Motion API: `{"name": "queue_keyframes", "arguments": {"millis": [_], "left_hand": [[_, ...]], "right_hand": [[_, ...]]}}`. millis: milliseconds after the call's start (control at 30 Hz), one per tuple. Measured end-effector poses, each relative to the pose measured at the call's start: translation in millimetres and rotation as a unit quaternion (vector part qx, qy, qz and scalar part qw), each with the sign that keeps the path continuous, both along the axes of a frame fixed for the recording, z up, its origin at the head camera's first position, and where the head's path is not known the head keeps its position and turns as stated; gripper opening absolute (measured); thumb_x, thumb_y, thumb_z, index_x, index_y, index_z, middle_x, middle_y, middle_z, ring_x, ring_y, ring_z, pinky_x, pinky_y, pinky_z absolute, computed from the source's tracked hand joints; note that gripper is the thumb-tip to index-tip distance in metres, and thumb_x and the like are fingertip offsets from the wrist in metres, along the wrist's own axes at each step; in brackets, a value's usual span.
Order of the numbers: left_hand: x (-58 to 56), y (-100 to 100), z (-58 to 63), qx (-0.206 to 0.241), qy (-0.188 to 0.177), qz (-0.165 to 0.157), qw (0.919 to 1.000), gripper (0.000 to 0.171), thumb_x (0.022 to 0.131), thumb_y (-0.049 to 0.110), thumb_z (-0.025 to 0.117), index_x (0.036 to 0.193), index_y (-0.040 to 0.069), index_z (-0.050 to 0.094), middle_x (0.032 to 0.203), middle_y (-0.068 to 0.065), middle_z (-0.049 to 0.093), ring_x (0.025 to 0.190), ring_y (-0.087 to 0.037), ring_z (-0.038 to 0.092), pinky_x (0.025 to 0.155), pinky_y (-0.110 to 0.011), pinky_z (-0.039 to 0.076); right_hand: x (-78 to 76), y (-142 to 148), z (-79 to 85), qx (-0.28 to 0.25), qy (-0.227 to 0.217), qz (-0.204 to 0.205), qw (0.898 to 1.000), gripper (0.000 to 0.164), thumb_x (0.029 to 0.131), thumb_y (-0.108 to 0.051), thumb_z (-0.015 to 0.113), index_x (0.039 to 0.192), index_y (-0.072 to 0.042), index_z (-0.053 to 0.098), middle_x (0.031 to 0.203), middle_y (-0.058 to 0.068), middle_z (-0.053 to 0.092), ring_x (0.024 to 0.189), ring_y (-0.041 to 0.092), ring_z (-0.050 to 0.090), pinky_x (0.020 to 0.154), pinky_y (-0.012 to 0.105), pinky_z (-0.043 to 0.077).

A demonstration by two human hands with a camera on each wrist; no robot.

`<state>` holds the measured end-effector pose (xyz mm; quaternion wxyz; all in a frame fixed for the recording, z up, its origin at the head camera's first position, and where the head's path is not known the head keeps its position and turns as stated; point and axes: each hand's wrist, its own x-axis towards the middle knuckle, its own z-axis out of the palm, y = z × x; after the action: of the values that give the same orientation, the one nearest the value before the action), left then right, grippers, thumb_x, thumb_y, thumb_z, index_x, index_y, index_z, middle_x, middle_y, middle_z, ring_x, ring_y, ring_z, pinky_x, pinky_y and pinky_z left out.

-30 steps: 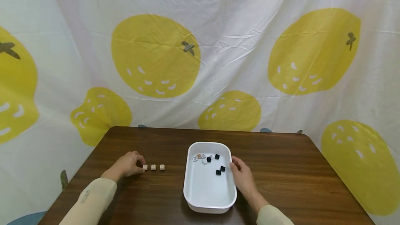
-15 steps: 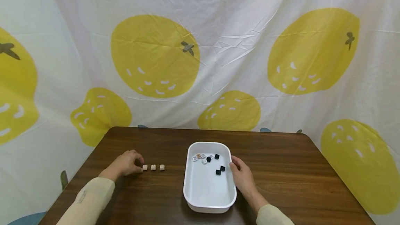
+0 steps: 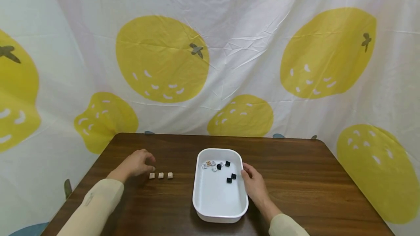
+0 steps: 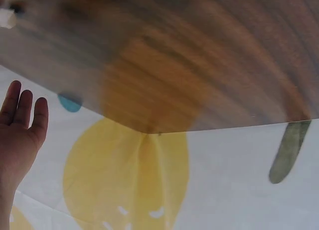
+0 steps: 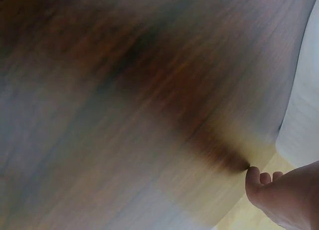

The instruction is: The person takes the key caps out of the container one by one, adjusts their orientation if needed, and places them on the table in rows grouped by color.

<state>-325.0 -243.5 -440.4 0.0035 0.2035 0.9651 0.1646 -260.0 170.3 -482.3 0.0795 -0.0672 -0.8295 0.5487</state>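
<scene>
Three cream keycaps (image 3: 160, 175) stand in a spaced row on the brown table, left of a white tray (image 3: 220, 207). My left hand (image 3: 137, 164) hovers just behind and above the leftmost keycap (image 3: 152, 176), holding nothing. In the left wrist view its fingers (image 4: 23, 108) look loosely extended, and a pale keycap (image 4: 7, 18) shows at the upper left corner. My right hand (image 3: 255, 185) holds the tray's right side, thumb at the rim and fingers outside. In the right wrist view, the fingers (image 5: 253, 177) reach down beside the tray wall (image 5: 304, 90).
Inside the tray lie several black keycaps (image 3: 229, 180), several white ones (image 3: 204, 166) and an orange-and-white one (image 3: 208, 163), mostly in the far half. A cloth (image 3: 236, 119) printed with yellow fruit hangs behind the table's far edge (image 3: 183, 135).
My left hand has let go of the leftmost keycap and moved up and slightly back from it. The keycap row, the tray and my right hand stay in place.
</scene>
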Motion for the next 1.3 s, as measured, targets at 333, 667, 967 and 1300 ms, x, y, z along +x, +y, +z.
{"name": "queue_keyframes", "arguments": {"millis": [333,667,967,1300], "left_hand": [[-9.0,47,14.2,0.025,0.058,-0.024,0.9977,0.025,0.089,0.022,0.073,0.108,0.006,0.071,0.116,-0.015,0.06,0.113,-0.038,0.055,0.093,-0.055,0.045],[-12.6,97,18.8,0.066,0.094,-0.034,0.9928,0.024,0.089,0.024,0.074,0.107,0.008,0.072,0.121,-0.015,0.059,0.116,-0.038,0.053,0.095,-0.058,0.043],[-12.3,154,2.9,0.081,0.086,-0.012,0.9929,0.028,0.088,0.029,0.075,0.11,0.012,0.073,0.138,-0.021,0.05,0.13,-0.041,0.043,0.103,-0.06,0.036],[-15.1,193,-12.5,0.014,0.044,0.044,0.9979,0.027,0.088,0.034,0.075,0.11,0.018,0.075,0.144,-0.021,0.044,0.136,-0.04,0.035,0.106,-0.059,0.031]], "right_hand": [[-0.8,0,-0.5,0.007,0.005,-0.002,1.0,0.037,0.102,-0.015,0.051,0.136,-0.001,0.057,0.128,0.021,0.061,0.115,0.033,0.059,0.097,0.048,0.047],[0.1,-1,1.4,0.011,0.016,0.001,1.0,0.036,0.102,-0.014,0.052,0.135,0.001,0.057,0.126,0.022,0.062,0.112,0.033,0.06,0.095,0.047,0.048],[1.9,1,-0.6,0.01,0.01,-0.002,1.0,0.037,0.102,-0.015,0.052,0.136,0.0,0.057,0.127,0.022,0.061,0.114,0.034,0.059,0.096,0.048,0.048],[1.3,0,-0.8,0.003,0.025,0.0,1.0,0.035,0.102,-0.013,0.053,0.134,0.001,0.058,0.124,0.022,0.063,0.11,0.033,0.061,0.093,0.046,0.049]]}}
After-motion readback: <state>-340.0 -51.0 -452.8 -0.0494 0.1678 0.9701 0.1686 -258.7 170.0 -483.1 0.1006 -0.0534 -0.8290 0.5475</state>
